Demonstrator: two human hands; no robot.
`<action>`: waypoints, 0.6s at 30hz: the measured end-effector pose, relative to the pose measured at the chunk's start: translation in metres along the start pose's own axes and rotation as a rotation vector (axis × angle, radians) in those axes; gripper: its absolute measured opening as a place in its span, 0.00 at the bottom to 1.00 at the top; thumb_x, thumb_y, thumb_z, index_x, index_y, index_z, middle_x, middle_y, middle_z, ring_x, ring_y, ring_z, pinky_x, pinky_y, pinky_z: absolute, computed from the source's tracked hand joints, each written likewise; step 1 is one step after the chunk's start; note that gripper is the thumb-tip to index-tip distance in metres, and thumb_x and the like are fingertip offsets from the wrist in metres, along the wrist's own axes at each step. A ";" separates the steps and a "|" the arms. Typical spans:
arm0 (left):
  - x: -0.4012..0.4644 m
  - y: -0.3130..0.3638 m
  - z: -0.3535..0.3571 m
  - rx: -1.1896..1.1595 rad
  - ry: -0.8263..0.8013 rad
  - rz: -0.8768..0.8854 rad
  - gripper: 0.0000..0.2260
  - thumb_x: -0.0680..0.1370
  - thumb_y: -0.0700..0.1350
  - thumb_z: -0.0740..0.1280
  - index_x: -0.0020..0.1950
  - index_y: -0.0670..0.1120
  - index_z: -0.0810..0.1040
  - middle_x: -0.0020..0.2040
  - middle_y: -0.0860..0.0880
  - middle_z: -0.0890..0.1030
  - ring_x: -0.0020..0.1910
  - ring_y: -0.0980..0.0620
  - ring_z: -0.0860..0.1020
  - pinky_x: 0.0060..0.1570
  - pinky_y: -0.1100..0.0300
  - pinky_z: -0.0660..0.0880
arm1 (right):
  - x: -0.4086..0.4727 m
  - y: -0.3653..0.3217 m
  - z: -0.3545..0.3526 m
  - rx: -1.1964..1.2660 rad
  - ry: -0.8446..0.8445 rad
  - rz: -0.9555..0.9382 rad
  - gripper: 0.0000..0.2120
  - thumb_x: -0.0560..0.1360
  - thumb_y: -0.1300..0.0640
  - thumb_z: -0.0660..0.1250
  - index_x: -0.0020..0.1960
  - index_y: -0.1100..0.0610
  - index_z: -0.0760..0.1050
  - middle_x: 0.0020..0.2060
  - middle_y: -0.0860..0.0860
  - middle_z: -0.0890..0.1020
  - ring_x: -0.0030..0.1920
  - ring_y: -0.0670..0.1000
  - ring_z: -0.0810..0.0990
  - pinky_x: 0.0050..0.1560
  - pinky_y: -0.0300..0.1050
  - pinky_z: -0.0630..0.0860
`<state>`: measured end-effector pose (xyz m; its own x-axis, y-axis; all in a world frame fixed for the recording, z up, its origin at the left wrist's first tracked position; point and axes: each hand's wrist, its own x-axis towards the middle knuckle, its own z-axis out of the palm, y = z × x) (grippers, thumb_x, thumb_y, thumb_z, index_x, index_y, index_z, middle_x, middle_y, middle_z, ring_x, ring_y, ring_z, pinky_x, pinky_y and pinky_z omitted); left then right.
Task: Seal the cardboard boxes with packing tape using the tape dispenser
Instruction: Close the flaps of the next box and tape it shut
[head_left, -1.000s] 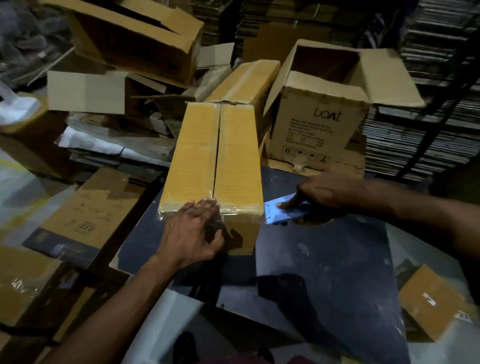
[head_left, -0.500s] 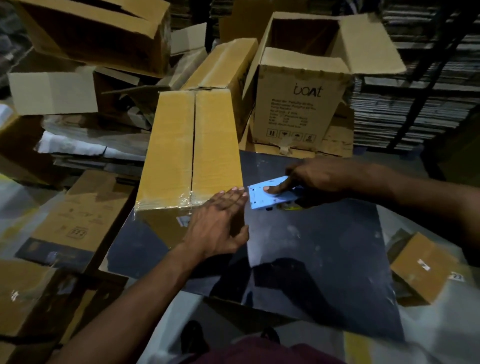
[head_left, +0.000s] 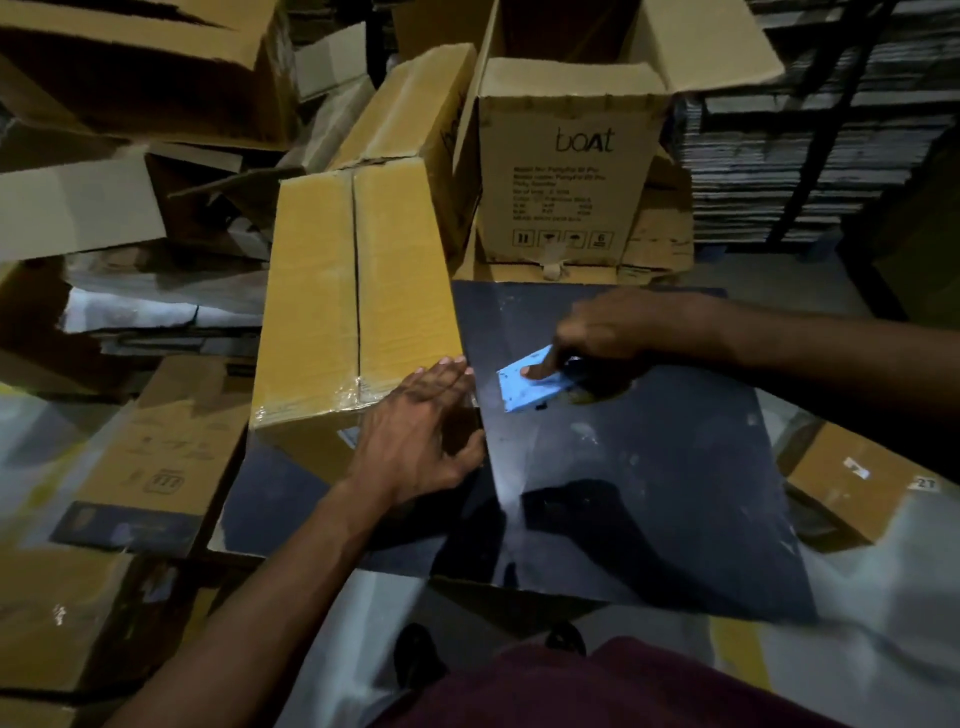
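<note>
Two hands work over a dark square tabletop: the left hand, fingers straight and together, presses the near right corner of a long yellow-brown cardboard box at the table's left edge; the right hand grips a light-blue tape dispenser just beside it.

An open carton printed "boat" is standing at the far edge of a dark board — flaps up. Stacked flat sheets are piling up at right, and a small labelled box is lying beside the board's right edge.
</note>
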<state>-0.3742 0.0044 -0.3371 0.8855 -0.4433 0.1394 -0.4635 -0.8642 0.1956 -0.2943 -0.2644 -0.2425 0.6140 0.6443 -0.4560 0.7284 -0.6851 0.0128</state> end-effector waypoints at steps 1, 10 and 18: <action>0.001 0.000 -0.003 0.003 -0.008 0.001 0.37 0.75 0.64 0.61 0.79 0.46 0.71 0.80 0.48 0.69 0.79 0.52 0.67 0.79 0.53 0.63 | 0.007 -0.007 -0.001 0.010 -0.040 0.021 0.22 0.81 0.43 0.66 0.74 0.38 0.71 0.51 0.47 0.77 0.54 0.54 0.80 0.42 0.44 0.69; 0.006 0.005 -0.014 0.083 -0.079 0.015 0.38 0.73 0.66 0.61 0.79 0.48 0.71 0.80 0.51 0.68 0.79 0.53 0.67 0.76 0.57 0.63 | 0.034 -0.016 -0.023 -0.045 -0.084 0.103 0.31 0.71 0.63 0.76 0.71 0.47 0.76 0.42 0.43 0.76 0.34 0.43 0.70 0.30 0.41 0.65; 0.009 0.005 -0.028 0.184 -0.144 -0.020 0.39 0.73 0.70 0.56 0.81 0.54 0.67 0.82 0.56 0.64 0.77 0.53 0.69 0.61 0.51 0.79 | 0.056 0.007 0.075 0.331 -0.176 0.126 0.10 0.76 0.66 0.71 0.55 0.60 0.86 0.54 0.56 0.86 0.44 0.51 0.83 0.41 0.34 0.77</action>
<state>-0.3690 0.0028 -0.3078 0.8962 -0.4437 -0.0053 -0.4436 -0.8961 0.0147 -0.2778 -0.2589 -0.3350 0.6097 0.4995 -0.6155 0.4952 -0.8463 -0.1963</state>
